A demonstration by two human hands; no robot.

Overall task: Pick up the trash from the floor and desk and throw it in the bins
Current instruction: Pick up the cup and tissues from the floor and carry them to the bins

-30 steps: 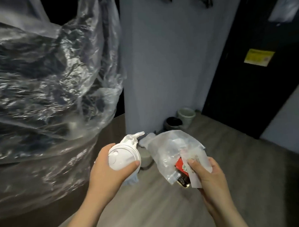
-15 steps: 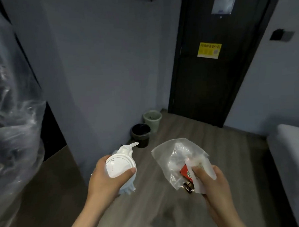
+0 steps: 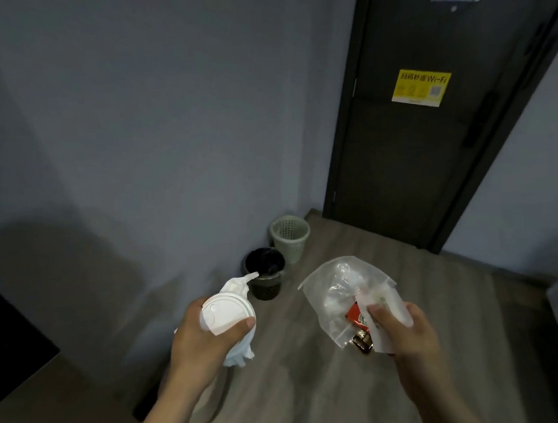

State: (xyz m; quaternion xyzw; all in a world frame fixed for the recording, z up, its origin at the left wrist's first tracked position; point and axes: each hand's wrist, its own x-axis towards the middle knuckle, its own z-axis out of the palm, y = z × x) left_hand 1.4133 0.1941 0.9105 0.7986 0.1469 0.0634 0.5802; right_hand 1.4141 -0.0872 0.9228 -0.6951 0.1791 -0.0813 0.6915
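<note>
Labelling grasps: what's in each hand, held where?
Left hand grips a white lidded cup round its top, plus tissue. Right hand pinches a clear plastic bag near its lower edge.

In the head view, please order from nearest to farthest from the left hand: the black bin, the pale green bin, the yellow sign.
1. The black bin, against the wall, just beyond the left hand.
2. The pale green bin, directly behind the black one, nearer the door.
3. The yellow sign, high on the door, far right.
</note>
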